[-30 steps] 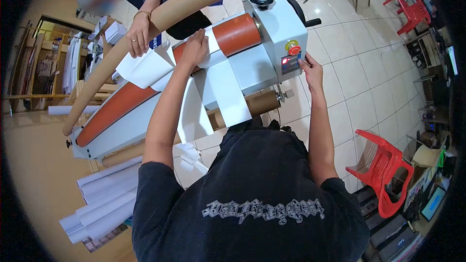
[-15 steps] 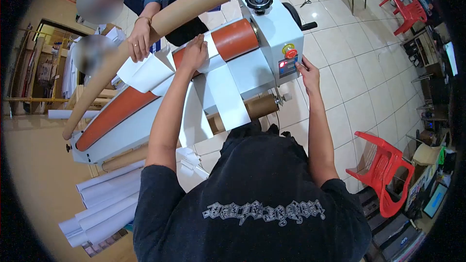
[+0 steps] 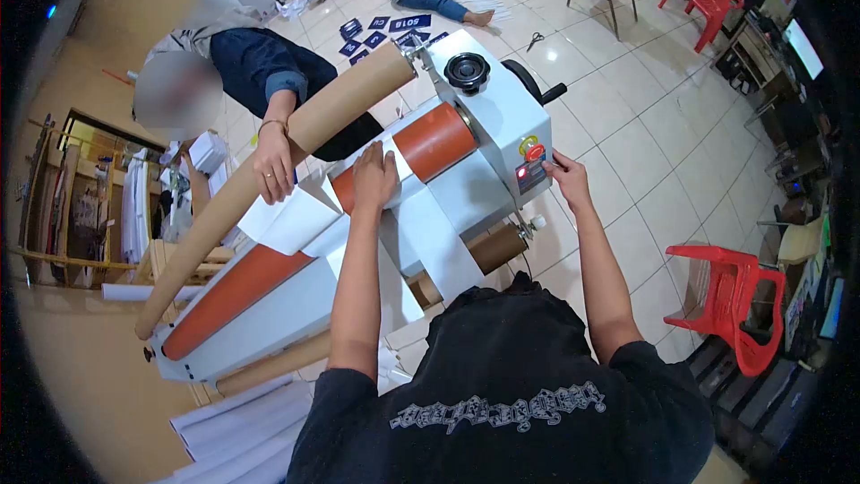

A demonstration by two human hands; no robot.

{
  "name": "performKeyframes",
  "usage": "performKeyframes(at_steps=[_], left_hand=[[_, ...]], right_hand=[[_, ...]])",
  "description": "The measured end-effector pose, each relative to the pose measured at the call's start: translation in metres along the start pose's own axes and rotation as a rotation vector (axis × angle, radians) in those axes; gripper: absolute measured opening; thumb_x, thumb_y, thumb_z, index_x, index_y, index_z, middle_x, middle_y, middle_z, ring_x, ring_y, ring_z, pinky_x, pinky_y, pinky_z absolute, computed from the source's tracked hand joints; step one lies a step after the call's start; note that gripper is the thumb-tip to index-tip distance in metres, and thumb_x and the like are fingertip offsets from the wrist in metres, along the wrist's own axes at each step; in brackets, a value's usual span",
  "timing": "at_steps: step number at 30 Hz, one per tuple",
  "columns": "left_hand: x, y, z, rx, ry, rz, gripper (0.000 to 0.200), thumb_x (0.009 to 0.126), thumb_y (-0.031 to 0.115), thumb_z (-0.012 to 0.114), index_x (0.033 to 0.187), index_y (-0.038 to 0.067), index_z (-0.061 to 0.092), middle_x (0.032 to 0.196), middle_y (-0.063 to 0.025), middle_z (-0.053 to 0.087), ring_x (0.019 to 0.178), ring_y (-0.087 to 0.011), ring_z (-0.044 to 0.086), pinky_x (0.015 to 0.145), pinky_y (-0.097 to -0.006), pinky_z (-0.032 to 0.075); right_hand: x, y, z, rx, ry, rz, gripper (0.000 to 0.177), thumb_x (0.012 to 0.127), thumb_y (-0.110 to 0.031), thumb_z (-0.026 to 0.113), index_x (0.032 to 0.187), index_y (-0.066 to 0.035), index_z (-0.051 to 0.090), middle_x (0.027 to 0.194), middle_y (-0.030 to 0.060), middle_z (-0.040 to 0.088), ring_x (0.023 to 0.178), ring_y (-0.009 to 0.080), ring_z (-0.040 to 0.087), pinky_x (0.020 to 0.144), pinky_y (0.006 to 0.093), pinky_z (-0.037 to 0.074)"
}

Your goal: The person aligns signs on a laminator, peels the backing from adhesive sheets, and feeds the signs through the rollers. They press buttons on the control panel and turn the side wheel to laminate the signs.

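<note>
The left hand (image 3: pixel 374 177) lies flat on the roller (image 3: pixel 434 142), over white paper that wraps it, its fingers straight and gripping nothing. The roller spans the machine (image 3: pixel 502 112) lengthwise, its orange surface bare on both sides of the paper. A paper strip (image 3: pixel 439 242) hangs over the machine's near edge, in front of a lower tube (image 3: pixel 499 249).

The right hand (image 3: pixel 569 181) is at the panel (image 3: pixel 531 177) on the machine's right end, fingertips at its outer edge; whether they press or pinch it, I cannot tell. A red light glows on the panel, and a red button (image 3: pixel 535 152) sits just above it. A black knob (image 3: pixel 467 72) stands on top of that end, and a crank (image 3: pixel 548 95) sticks out at its far right corner.

Along the machine's far edge runs a tube (image 3: pixel 349 99). A co-worker's hand (image 3: pixel 274 166) rests over it, fingers pointing down at a curled sheet (image 3: pixel 296 215); whether they touch the sheet is unclear. Scissors (image 3: pixel 535 40) and dark signs (image 3: pixel 410 22) lie on the floor (image 3: pixel 645 81) beyond the machine.
</note>
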State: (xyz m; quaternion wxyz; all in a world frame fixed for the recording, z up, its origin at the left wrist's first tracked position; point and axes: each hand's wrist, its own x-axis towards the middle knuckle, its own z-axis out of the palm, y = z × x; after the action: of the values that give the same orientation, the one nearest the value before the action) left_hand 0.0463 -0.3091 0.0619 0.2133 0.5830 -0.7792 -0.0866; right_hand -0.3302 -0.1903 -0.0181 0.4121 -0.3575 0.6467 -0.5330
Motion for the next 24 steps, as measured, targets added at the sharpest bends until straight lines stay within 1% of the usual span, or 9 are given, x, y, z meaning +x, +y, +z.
performKeyframes(at_steps=[5,9,10,11,13,14,15,19,24], left_hand=[[0.002,-0.005,0.004,0.075,0.022,0.043,0.044,0.093,0.026,0.044,0.122,-0.007,0.051,0.122,-0.0273,0.056,0.116,-0.038,0.052,0.102,-0.0486,0.036],[0.005,0.0,0.002,0.085,-0.06,-0.012,0.042,0.093,0.025,0.044,0.12,-0.007,0.049,0.12,-0.0278,0.055,0.114,-0.0389,0.052,0.101,-0.0491,0.036],[0.004,0.004,-0.001,0.075,-0.057,-0.029,0.042,0.093,0.025,0.043,0.12,-0.007,0.049,0.123,-0.0282,0.053,0.117,-0.0392,0.05,0.102,-0.0488,0.034],[0.004,0.004,0.001,0.075,-0.054,-0.025,0.042,0.093,0.025,0.043,0.12,-0.007,0.049,0.123,-0.0282,0.053,0.117,-0.0392,0.05,0.102,-0.0488,0.034],[0.002,0.006,0.006,0.113,0.037,-0.038,0.041,0.092,0.024,0.043,0.118,-0.007,0.05,0.122,-0.0284,0.054,0.117,-0.0388,0.049,0.103,-0.0489,0.033],[0.003,0.007,0.007,0.105,0.04,-0.051,0.041,0.091,0.025,0.044,0.117,-0.006,0.051,0.123,-0.0288,0.053,0.118,-0.0384,0.049,0.102,-0.0485,0.033],[0.003,0.011,0.002,0.115,0.031,-0.043,0.041,0.091,0.025,0.044,0.117,-0.006,0.051,0.123,-0.0288,0.053,0.118,-0.0384,0.049,0.102,-0.0485,0.033],[0.019,0.028,-0.007,0.08,-0.084,-0.213,0.042,0.09,0.029,0.045,0.114,-0.006,0.054,0.118,-0.0306,0.056,0.114,-0.0395,0.052,0.1,-0.0476,0.036],[0.037,0.05,-0.002,0.098,-0.092,-0.509,0.052,0.096,0.04,0.04,0.108,-0.007,0.056,0.106,-0.0332,0.06,0.105,-0.0461,0.057,0.093,-0.0498,0.042]], right_hand=[[0.0,0.081,-0.021,0.121,-0.004,0.205,0.041,0.087,-0.016,0.066,0.125,-0.001,0.059,0.108,0.0088,0.068,0.091,0.0158,0.063,0.079,0.0279,0.051],[-0.075,0.289,-0.059,-0.921,-0.375,0.377,0.046,0.084,-0.042,0.054,0.109,-0.006,0.067,0.111,0.0168,0.065,0.105,0.0345,0.061,0.09,0.0443,0.047],[-0.113,0.292,-0.059,-1.005,-0.576,0.38,0.035,0.086,-0.033,0.056,0.108,-0.01,0.069,0.092,0.0137,0.071,0.08,0.0272,0.066,0.073,0.0381,0.052],[-0.144,0.274,-0.044,-0.947,-0.583,0.863,0.035,0.086,-0.032,0.058,0.109,-0.01,0.069,0.093,0.0096,0.071,0.08,0.0266,0.065,0.076,0.0363,0.052],[-0.19,0.412,-0.088,-0.384,-0.363,0.409,0.036,0.084,-0.035,0.061,0.108,-0.009,0.069,0.094,0.0061,0.07,0.084,0.0256,0.063,0.079,0.0371,0.051],[-0.182,0.336,-0.108,-0.377,-0.366,0.414,0.036,0.084,-0.035,0.061,0.108,-0.009,0.069,0.094,0.0061,0.07,0.084,0.0256,0.063,0.079,0.0371,0.051],[-0.174,0.242,-0.09,-0.202,-0.05,1.092,0.04,0.082,-0.037,0.063,0.108,-0.008,0.069,0.098,0.0075,0.07,0.092,0.0268,0.063,0.083,0.0405,0.051],[-0.109,0.257,-0.135,-1.01,-0.365,0.476,0.041,0.076,-0.04,0.063,0.103,-0.01,0.07,0.102,0.018,0.068,0.097,0.032,0.065,0.085,0.0408,0.051],[-0.014,0.293,-0.113,-0.884,-0.539,0.547,0.046,0.078,-0.044,0.063,0.101,-0.005,0.069,0.1,0.0188,0.068,0.099,0.0351,0.064,0.087,0.0434,0.05]])
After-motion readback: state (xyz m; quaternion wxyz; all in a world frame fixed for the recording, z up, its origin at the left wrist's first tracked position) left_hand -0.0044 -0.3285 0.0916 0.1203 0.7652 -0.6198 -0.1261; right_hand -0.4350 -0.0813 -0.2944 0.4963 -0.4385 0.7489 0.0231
